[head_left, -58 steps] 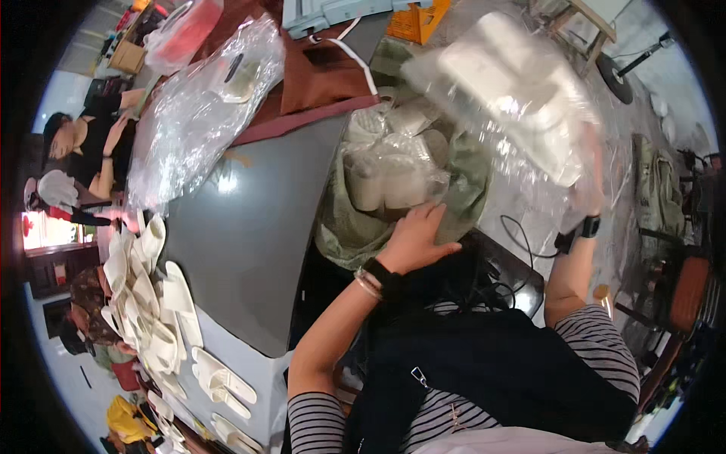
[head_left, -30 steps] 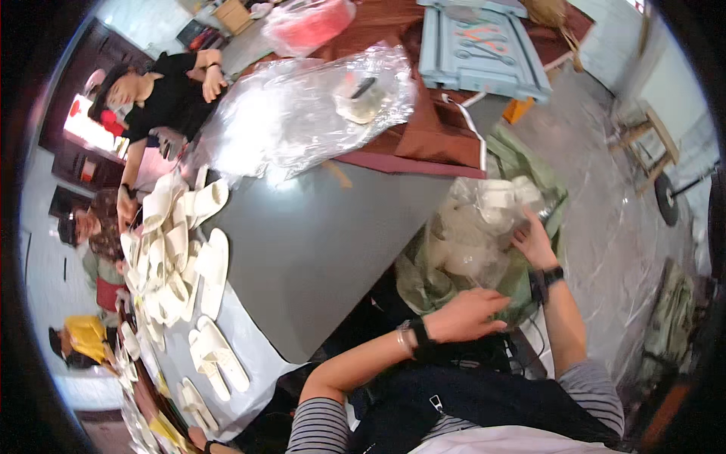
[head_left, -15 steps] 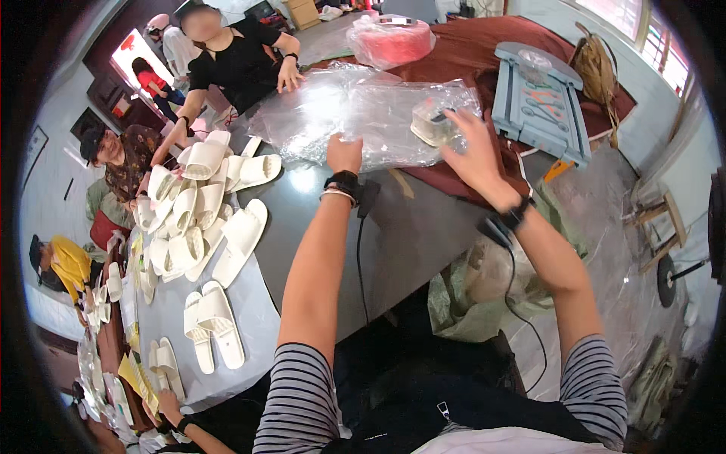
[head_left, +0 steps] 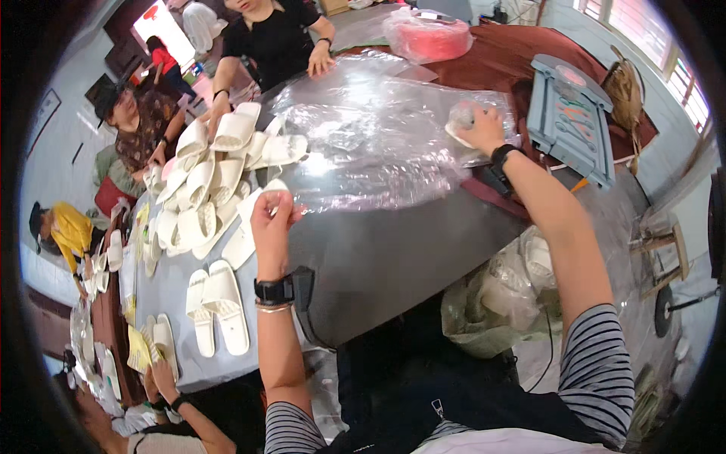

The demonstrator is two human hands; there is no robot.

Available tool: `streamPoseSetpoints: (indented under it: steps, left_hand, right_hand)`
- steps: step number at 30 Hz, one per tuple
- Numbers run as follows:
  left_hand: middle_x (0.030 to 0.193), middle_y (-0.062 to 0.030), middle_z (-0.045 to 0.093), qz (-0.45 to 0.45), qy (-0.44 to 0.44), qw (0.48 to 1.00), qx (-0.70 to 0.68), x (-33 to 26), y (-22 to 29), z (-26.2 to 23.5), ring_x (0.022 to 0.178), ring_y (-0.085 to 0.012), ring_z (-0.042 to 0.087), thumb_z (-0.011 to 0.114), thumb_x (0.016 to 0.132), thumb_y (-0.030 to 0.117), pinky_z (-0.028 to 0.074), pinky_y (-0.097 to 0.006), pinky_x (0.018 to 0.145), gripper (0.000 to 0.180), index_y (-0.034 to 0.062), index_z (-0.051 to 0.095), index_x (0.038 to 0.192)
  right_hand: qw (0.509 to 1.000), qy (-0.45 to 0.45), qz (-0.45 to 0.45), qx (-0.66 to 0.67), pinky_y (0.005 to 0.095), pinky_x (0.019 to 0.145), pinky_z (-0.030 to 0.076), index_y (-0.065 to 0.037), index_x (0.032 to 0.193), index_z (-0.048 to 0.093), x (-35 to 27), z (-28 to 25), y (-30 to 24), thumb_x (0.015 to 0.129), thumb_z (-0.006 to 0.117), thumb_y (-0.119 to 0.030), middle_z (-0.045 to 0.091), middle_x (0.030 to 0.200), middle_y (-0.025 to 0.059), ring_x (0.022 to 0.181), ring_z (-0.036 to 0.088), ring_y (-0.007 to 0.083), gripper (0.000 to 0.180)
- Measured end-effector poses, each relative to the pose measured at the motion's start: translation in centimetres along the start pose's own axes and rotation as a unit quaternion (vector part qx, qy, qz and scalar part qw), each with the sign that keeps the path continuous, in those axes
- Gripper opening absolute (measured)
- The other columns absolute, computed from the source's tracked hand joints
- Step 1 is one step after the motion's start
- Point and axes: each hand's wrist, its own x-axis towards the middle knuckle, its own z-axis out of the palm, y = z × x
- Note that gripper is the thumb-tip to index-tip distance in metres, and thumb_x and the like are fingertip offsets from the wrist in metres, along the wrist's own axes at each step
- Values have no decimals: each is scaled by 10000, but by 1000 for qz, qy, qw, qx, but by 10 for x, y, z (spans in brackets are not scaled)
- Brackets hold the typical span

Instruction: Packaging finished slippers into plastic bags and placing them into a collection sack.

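Note:
A large clear plastic sheet (head_left: 363, 151) lies wrinkled and shiny across the grey table. At its near left corner, my left hand (head_left: 272, 231) is closed in a pinch, with the sheet's edge at its fingertips. My right hand (head_left: 484, 130) is closed over a clear, roundish object (head_left: 461, 117) on the sheet's right end. The fingers partly cover that object, so its kind is unclear. A heap of cream slippers (head_left: 200, 181) lies left of the sheet, and one slipper is partly behind my left hand.
A separate slipper pair (head_left: 217, 306) lies at the table's near left. Beyond the sheet are a pink roll (head_left: 431, 38) in plastic and a blue-grey plastic case (head_left: 572, 121). Co-workers stand along the left and far sides. A plastic bag (head_left: 491, 303) hangs below the right edge.
My left hand has moved left and nearer, and the sheet now stretches farther toward me. My right hand has come down onto the clear object. The view has shifted.

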Motion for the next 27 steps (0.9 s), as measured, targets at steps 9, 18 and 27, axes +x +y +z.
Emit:
streamPoseSetpoints:
  steps: [9,18,27]
  left_hand:
    - [1284,-214,557,205,240,801,508,-68,-52,-143,1129,-304,575,729,898,140,468,-413,972,617,-29,424,1408]
    - [1412,-159,526,204,-151,899,357,-196,-11,1,1349,-363,455,882,711,344,372,-502,1087,750,66,583,1341]
    - [1199,-28,693,231,-4,866,443,-198,-52,-8,1240,-279,571,816,795,211,379,-452,990,286,123,728,1053]
  right_hand:
    - [796,-310,-499,145,430,1135,389,-124,1384,572,-115,-23,-90,678,606,12,455,1515,152,1352,442,381,720]
    - [824,-260,-494,102,412,1015,450,-117,1228,696,-173,-22,-75,836,747,-183,579,1393,120,1206,549,311,401]
    - [873,-205,-379,229,356,749,533,-52,970,744,-193,-49,-105,898,708,-213,717,1001,108,886,653,291,180]
